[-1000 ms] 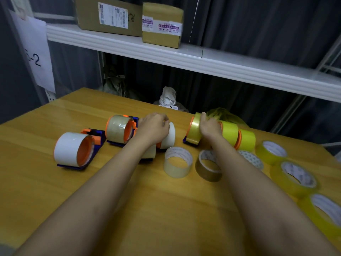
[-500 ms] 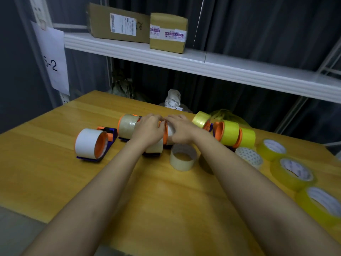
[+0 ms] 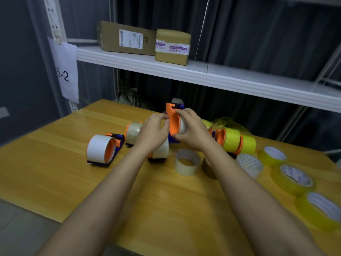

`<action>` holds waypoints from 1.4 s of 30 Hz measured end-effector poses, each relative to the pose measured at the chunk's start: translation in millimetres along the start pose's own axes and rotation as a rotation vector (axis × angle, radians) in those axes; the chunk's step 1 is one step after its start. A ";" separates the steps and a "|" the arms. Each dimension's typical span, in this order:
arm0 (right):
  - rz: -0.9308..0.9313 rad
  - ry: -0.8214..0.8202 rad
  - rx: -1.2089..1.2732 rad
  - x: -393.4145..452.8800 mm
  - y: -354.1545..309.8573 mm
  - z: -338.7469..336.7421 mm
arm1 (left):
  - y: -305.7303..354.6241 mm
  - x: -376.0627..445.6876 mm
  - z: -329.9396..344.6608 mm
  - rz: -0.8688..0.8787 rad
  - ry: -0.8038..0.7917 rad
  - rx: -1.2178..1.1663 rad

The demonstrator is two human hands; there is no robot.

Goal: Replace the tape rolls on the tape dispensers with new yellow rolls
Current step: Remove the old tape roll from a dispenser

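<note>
Both hands hold one orange-and-blue tape dispenser (image 3: 173, 122) lifted above the wooden table (image 3: 55, 174). My right hand (image 3: 191, 130) grips the whitish roll on it. My left hand (image 3: 154, 133) holds its orange hub side. On the table stand a dispenser with a white roll (image 3: 100, 151), one with a clear roll (image 3: 133, 131), a third partly hidden below my left hand (image 3: 160, 153), and two dispensers with yellow rolls (image 3: 231, 139). Three loose yellow rolls (image 3: 293, 179) lie along the right side.
Loose used rolls lie near my right forearm: a cream one (image 3: 187, 162), a brown one (image 3: 208, 167) partly hidden, and a patterned white one (image 3: 250, 163). A white shelf (image 3: 203, 72) with two cardboard boxes (image 3: 172, 47) hangs above the table's back edge.
My right hand left the yellow-roll dispenser and moved left. Both hands took hold of the whitish-roll dispenser and lifted it off the table. The camera view shifted left.
</note>
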State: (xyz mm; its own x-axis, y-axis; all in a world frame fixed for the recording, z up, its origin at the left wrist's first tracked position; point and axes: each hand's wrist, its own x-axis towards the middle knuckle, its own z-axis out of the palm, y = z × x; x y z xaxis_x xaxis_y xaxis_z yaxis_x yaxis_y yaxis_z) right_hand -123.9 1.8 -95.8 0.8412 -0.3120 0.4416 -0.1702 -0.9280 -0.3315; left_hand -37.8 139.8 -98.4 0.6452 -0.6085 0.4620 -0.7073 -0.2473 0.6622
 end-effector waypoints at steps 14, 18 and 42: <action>0.052 0.455 -0.017 -98.1 -31.2 -48.4 | 72.2 -40.3 11.2 0.088 -0.257 -0.726; 0.090 0.271 0.134 -128.4 -25.6 -59.8 | 60.8 -49.1 12.0 0.031 -0.310 -0.669; 0.320 -0.327 0.385 -171.8 -16.3 -59.2 | 36.9 -73.0 34.6 -0.315 -0.542 -0.664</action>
State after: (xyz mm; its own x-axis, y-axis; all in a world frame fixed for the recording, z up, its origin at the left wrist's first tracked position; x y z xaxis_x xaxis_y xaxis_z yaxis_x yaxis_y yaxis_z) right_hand -296.0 58.4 -116.9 0.9036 -0.4282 0.0105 -0.2944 -0.6386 -0.7110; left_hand -120.9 149.1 -128.1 0.4379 -0.8986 -0.0273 -0.1012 -0.0794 0.9917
